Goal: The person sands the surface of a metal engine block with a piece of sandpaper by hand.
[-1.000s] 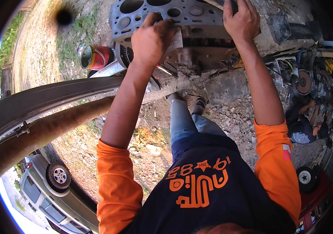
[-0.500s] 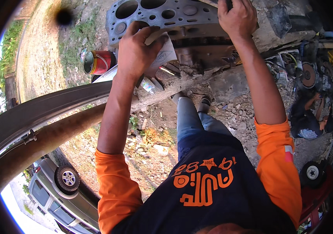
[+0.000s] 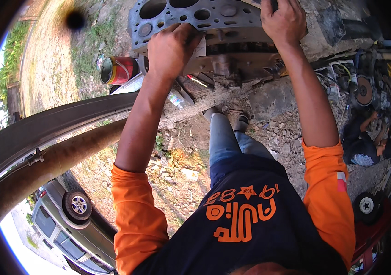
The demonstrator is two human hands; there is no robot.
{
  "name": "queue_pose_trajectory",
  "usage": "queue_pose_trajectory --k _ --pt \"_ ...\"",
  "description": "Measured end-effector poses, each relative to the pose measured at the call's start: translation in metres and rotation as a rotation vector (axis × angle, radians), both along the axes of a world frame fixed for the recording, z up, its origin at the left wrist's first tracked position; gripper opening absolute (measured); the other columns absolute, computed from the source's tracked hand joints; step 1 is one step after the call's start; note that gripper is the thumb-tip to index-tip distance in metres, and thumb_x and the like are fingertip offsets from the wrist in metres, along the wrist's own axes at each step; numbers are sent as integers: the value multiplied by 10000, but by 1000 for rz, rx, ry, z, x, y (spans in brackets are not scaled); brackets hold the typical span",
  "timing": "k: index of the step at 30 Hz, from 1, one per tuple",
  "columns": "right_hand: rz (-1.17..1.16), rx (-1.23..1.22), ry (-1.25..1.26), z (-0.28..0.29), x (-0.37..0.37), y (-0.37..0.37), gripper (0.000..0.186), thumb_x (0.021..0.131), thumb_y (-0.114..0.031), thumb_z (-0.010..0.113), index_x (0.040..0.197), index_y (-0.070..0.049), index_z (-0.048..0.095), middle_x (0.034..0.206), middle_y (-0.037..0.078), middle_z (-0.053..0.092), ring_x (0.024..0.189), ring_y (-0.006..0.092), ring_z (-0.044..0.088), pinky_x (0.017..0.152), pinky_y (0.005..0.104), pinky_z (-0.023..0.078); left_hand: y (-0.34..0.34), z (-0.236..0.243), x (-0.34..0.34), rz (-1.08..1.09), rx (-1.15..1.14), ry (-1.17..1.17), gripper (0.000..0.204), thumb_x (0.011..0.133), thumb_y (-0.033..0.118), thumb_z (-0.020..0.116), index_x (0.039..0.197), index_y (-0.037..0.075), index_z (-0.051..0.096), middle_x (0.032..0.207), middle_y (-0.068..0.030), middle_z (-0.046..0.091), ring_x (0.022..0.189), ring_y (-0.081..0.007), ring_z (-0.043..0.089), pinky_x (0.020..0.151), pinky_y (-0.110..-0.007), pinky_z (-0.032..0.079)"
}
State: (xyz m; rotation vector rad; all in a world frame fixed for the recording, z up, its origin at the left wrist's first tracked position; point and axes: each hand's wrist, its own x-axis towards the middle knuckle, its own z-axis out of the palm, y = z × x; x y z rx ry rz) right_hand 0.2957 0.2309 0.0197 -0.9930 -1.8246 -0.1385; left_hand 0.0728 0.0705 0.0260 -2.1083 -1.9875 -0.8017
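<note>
A grey metal engine block (image 3: 250, 18) with large round bores lies at the top of the view. My left hand (image 3: 172, 48) is closed at its near left edge, knuckles up. A pale printed sheet of paper (image 3: 200, 48) shows beside its thumb, pinched in that hand; most of the sheet is hidden. My right hand (image 3: 285, 20) is at the block's far right end, its fingers wrapped round a dark object (image 3: 269, 5) that the top of the view partly cuts off.
A red and yellow bucket (image 3: 117, 69) stands left of the block. A red-and-white pen-like stick (image 3: 197, 81) and a clear plastic bottle (image 3: 176, 99) lie nearer me. A rusty pipe (image 3: 62, 165) crosses at left. A person (image 3: 363, 142) sits at right among machine parts.
My left hand has closed from a spread grip on the block's edge and turned knuckles up. The sheet, which hung in plain sight below it, is now mostly hidden. My right hand barely moved.
</note>
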Motion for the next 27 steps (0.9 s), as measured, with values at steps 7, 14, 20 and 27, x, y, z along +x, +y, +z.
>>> queue_pose_trajectory --k 7,14,20,27 --pt "11 12 19 -1 1 2 146 921 -192 670 968 -54 679 977 164 695 927 401 659 825 498 515 -6 2 1 106 -47 -36 264 865 361 790 842 119 686 781 -97 731 699 -338 712 629 -450 553" --pt "35 4 18 1 2 0 137 920 -183 665 958 -51 675 957 160 688 916 400 657 810 490 514 -10 -5 -8 137 -51 -72 278 869 377 787 1032 151 773 819 -93 753 729 -324 730 653 -426 574" --pt "40 15 10 2 1 0 127 924 -176 660 949 -52 673 943 158 681 908 396 656 807 487 514 -9 -7 -6 78 66 -10 316 815 321 867 1048 118 803 871 -108 769 725 -271 741 651 -360 577" --pt "5 -2 -12 -1 -1 0 131 922 -181 666 949 -53 676 947 156 683 915 395 656 812 488 513 -3 -7 1 111 51 -18 283 826 405 816 902 136 769 804 -57 744 718 -306 724 636 -406 564"
